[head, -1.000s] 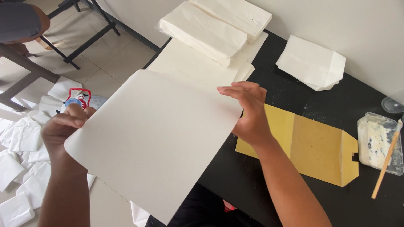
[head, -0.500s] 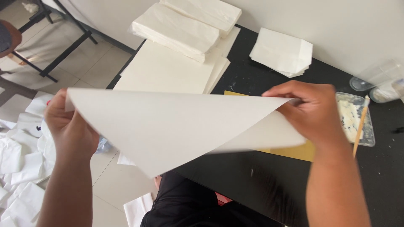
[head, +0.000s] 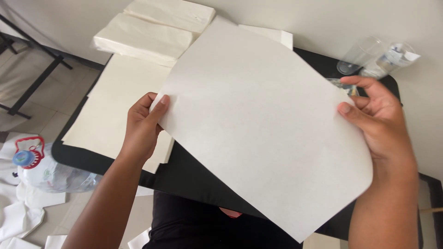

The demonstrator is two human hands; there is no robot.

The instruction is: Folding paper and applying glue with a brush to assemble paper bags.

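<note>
Sheet of paper (head: pixel 258 133): large, off-white, blank, matte, no creases visible. Held in the air above the black table (head: pixel 184 170), rotated so its corners point up, down and sideways (diamond orientation). Bottom corner hangs past the near table edge, over the person's lap. Top corner overlaps a small white stack at the back.

Left hand (head: pixel 140 131): pinching the sheet's left corner. Thumb lies on the top face, the other fingers curl behind the paper. Closed grip on the sheet.

Right hand (head: pixel 380 122): at the sheet's right edge. Thumb tip presses on the top face near the edge, palm and remaining fingers sit behind and beside the paper, loosely curled. Gripping the sheet too.

Both hands hold opposite sides, sheet spans between them and stays mostly flat, slight droop toward the lower right corner.

Around it: pile of flat cream sheets (head: pixel 115 115) on the table's left part, two folded white stacks (head: pixel 143 39) behind that, clear plastic cups (head: pixel 369 55) lying at the back right, a water jug (head: pixel 46 170) on the floor to the left.
</note>
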